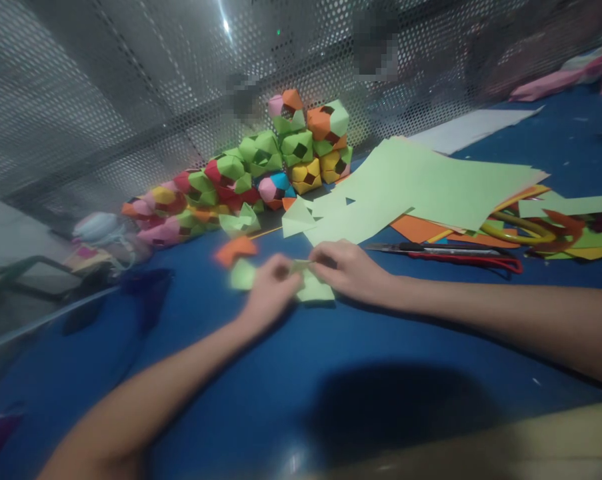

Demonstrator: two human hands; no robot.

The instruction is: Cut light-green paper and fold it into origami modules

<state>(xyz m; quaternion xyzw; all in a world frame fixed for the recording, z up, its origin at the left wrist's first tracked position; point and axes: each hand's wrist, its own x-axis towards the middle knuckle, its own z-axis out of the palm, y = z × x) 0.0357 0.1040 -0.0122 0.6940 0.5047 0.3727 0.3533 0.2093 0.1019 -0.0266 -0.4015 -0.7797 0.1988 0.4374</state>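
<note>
A small piece of pale green paper (317, 291) lies on the blue table between my hands, its upper edge folded. My left hand (275, 283) is closed with its fingertips pinching the paper's left side. From the right, my right hand (348, 270) pinches the top edge of the same paper, fingers curled. Just left of my left hand rest an orange folded paper piece (235, 251) and a light green folded piece (242, 275), both blurred. A utility knife (431, 249) lies to the right, beyond my right forearm, beside red-handled scissors.
Stacked folded-paper blocks (261, 153) in several colours stand along the perforated metal panel (181, 80). Light green sheets (431, 183) spread behind my right hand, with coloured scraps (575, 233) farther right. A white and pink bundle (101, 230) sits at the table's left.
</note>
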